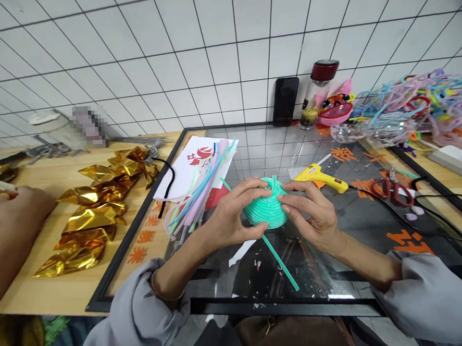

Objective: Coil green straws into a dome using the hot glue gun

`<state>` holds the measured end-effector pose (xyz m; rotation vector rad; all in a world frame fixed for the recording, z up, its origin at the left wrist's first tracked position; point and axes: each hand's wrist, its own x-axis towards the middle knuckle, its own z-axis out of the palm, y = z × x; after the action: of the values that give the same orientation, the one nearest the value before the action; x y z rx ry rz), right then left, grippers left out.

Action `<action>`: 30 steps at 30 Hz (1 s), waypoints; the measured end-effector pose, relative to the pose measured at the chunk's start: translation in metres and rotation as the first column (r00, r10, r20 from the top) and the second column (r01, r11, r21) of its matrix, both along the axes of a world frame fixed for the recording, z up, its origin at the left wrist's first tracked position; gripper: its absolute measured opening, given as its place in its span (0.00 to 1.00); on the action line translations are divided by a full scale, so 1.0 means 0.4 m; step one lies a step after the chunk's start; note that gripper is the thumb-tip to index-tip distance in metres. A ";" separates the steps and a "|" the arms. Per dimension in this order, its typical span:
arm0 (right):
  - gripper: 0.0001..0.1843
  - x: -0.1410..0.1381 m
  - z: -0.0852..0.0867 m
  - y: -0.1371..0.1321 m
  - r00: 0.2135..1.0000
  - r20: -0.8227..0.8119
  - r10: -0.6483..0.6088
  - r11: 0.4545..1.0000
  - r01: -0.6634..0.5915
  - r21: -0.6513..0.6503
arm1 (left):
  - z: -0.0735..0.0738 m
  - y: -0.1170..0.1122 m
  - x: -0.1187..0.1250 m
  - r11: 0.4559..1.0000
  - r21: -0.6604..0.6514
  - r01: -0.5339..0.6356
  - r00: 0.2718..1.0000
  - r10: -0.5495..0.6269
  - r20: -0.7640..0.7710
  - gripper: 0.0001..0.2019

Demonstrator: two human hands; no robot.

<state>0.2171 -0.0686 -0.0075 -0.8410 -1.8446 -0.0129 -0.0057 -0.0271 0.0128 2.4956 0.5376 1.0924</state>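
Note:
A mint-green dome (263,216) wound from coiled pipe cleaner is held up over the dark glass panel. My left hand (233,209) grips its left side, the thumb at the lower edge and the fingers over the top. On the right, my right hand (314,215) pinches the dome near its top, where a short piece of green stem stands up. Below the dome a straight green pipe cleaner (281,264) slants over the glass; whether it touches the dome is hidden. A yellow glue gun (319,178) lies just beyond my right hand.
Loose pastel pipe cleaners (204,187) lie on white paper (176,179). Red-handled scissors (392,192) and black cords are at right, near a tangled pipe-cleaner pile (414,104). A phone (286,100) and a bottle (313,102) stand by the wall. Another person's hand (21,206) works beside gold foil (93,218).

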 end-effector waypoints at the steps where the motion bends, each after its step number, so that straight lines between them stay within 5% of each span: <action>1: 0.13 0.001 -0.001 0.000 1.000 0.006 0.001 1.000 -0.001 0.005 | -0.001 0.000 0.000 1.000 0.004 0.001 1.000 -0.001 0.003 0.29; 14: 0.13 0.008 0.003 0.005 0.996 0.086 0.008 0.998 -0.013 0.055 | 0.001 0.001 0.004 0.999 0.052 0.004 1.000 -0.004 0.003 0.29; 30: 0.12 0.001 0.024 -0.001 0.998 -0.014 0.065 0.998 -0.065 -0.025 | -0.006 -0.001 0.003 0.996 0.054 0.064 0.998 -0.065 0.024 0.29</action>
<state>0.2176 -0.0689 0.0021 -0.7963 -1.8625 0.0567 -0.0043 -0.0277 0.0105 2.5221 0.4225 1.1268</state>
